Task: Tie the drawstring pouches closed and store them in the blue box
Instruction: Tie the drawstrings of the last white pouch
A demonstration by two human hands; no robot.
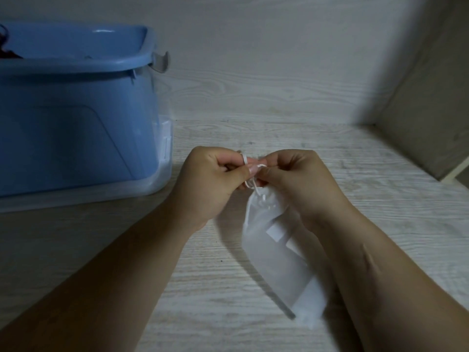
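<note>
The white pouch (274,250) stretches from 11 to 5 o'clock over the table (330,138), with its gathered neck pointing to 11. At that neck, the left hand (210,179) and right hand (297,179) each pinch the drawstring (250,184) with curled fingers. The blue box (76,123) stands at their 9 o'clock.

The blue box (76,138) is smooth, slightly glossy plastic, with a translucent plastic base (101,196). The pouch (274,252) is thin, sheer white cloth, its drawstring (250,184) a white cord. The table (355,179) shows pale, matt wood grain.
</note>
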